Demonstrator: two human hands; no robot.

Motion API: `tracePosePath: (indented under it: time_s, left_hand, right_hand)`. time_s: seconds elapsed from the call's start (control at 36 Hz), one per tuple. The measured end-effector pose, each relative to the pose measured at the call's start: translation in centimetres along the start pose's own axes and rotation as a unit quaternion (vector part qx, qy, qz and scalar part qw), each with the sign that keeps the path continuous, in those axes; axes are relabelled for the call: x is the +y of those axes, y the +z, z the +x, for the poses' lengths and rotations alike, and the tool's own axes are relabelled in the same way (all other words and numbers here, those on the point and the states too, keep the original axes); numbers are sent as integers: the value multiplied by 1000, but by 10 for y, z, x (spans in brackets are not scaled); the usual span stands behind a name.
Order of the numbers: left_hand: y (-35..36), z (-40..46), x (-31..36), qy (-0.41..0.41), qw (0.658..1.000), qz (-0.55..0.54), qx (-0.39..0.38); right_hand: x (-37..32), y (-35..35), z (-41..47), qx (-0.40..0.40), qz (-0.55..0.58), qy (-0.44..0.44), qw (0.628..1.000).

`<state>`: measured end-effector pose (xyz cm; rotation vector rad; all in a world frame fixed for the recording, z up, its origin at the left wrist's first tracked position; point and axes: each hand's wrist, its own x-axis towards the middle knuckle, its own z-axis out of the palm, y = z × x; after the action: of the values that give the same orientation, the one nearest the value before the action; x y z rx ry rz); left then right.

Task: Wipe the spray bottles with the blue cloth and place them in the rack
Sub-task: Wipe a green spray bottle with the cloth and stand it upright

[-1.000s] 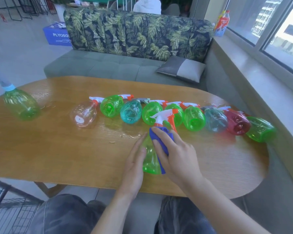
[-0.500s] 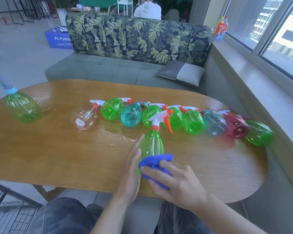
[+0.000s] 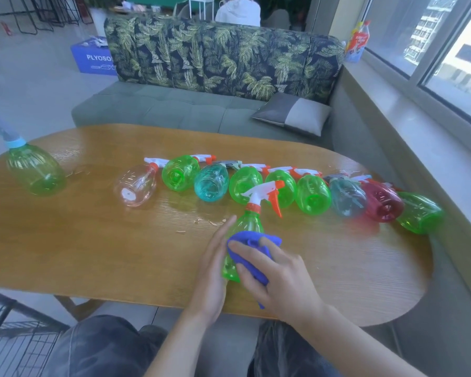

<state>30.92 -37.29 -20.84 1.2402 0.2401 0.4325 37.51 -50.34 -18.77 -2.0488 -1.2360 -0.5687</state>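
Blue cloth [image 3: 252, 254] under curled right hand [image 3: 279, 278], against green bottle [image 3: 245, 235].

I see an oval wooden desk [image 3: 93, 240] carrying a row of 9 spray bottles [image 3: 313, 194] lying down, 1 green bottle [image 3: 36, 170] far left, and crumbs [image 3: 210, 221].

**Green Bottle Under the Cloth**

A clear green spray bottle [image 3: 249, 227] with white-and-orange trigger stands near the counter's front edge, the bunched blue cloth [image 3: 252, 255] pressed to its lower body. Behind it a row of bottles [image 3: 283, 186] lies on its side: clear, green, teal, red.
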Motion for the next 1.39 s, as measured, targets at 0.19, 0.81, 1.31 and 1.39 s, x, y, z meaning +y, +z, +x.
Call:
tracePosePath:
  time_s: [0.19, 0.81, 1.31, 1.39]
  left_hand:
    - [-6, 2, -3, -5, 1000, 19, -1]
    - [-1, -2, 2, 6, 1000, 3, -29]
    - [-3, 1, -5, -25, 997, 63, -33]
    - [-4, 2, -6, -21, 997, 67, -32]
  right_hand:
    - [-3, -3, -28, -64, -44, -142, 987]
    - [3, -24, -2, 49, 271, 358, 892]
    - [14, 5, 27, -5, 82, 271, 959]
    - [14, 8, 19, 4, 88, 214, 973]
